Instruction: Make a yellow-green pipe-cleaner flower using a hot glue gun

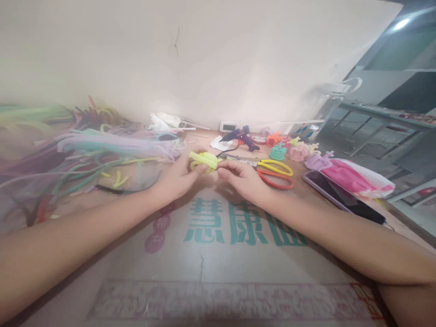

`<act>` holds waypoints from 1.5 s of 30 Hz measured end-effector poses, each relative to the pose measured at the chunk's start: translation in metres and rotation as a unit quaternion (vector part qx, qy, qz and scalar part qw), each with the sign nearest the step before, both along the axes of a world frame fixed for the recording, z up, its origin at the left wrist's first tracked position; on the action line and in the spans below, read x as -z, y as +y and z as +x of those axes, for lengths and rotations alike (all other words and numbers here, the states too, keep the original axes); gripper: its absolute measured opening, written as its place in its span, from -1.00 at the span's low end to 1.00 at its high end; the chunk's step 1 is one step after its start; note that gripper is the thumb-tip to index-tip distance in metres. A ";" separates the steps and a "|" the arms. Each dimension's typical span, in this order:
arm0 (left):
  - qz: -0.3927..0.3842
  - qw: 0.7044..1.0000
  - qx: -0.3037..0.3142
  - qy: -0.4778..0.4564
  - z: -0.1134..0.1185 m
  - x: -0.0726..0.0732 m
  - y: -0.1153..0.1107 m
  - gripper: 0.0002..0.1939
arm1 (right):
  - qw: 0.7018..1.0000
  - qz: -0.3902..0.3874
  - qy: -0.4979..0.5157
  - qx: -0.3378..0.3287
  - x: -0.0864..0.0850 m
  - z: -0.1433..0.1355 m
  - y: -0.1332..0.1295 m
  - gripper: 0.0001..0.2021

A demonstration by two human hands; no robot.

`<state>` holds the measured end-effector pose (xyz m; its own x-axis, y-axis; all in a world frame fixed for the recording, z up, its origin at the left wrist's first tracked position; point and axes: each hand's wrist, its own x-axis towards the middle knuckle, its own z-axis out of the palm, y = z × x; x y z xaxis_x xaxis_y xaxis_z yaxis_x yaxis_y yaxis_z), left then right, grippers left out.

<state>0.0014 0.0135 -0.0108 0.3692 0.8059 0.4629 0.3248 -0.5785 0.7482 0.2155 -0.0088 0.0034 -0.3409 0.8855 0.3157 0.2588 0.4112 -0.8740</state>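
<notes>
A coiled yellow pipe cleaner (208, 161) is pinched in my left hand (182, 176), thumb in front, with a flat yellow strip across its top. My right hand (248, 182) is closed at the coil's right edge, its thumb and fingertips pressed together there. Whatever small part lies between those right fingertips is mostly hidden. Just behind my right hand lie scissors with yellow and red handles (275, 167), blades pointing left. Both hands are above the printed board (218, 263) on the table.
Bundled pastel pipe cleaners (112, 147) spread over the left side, with short yellow scraps (118, 179). A dark blue glue gun (242, 137) and a small white display (229, 126) stand behind. Small crown-shaped pieces (278, 151), a phone (344, 196) and a pink packet (354, 176) sit right.
</notes>
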 end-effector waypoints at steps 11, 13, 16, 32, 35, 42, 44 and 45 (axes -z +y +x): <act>-0.002 0.999 0.022 0.035 0.000 0.000 -0.004 -0.50 | 0.997 -0.074 0.036 0.003 -0.001 0.000 -0.002 -0.72; 0.006 0.999 0.012 0.043 0.000 0.002 -0.004 -0.52 | 0.995 -0.088 0.045 0.007 -0.001 0.000 -0.002 -0.70; 0.010 0.999 0.004 0.049 -0.001 0.003 -0.004 -0.53 | 0.994 -0.095 0.043 0.012 -0.002 0.001 -0.002 -0.69; 0.014 0.998 0.008 0.060 0.002 -0.002 -0.007 -0.54 | 0.996 -0.085 0.017 0.017 -0.001 0.002 0.001 -0.72; 0.006 0.998 0.000 0.063 0.002 -0.004 -0.010 -0.51 | 0.996 -0.084 0.018 0.021 -0.001 0.002 0.001 -0.71; 0.009 0.998 0.009 0.069 0.002 -0.009 -0.012 -0.53 | 0.998 -0.065 0.003 0.016 -0.003 -0.001 0.002 -0.75; 0.008 0.998 0.006 0.069 0.002 -0.009 -0.012 -0.55 | 0.998 -0.067 0.006 0.011 -0.003 -0.001 0.002 -0.76; 0.009 0.998 0.001 0.070 0.002 -0.009 -0.012 -0.55 | 0.998 -0.068 0.010 0.010 -0.003 -0.001 0.002 -0.76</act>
<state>0.0031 0.0015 -0.0014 0.4328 0.7976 0.4203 0.4244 -0.5915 0.6855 0.2145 -0.0071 0.0065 -0.3181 0.9271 0.1982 0.2471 0.2829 -0.9268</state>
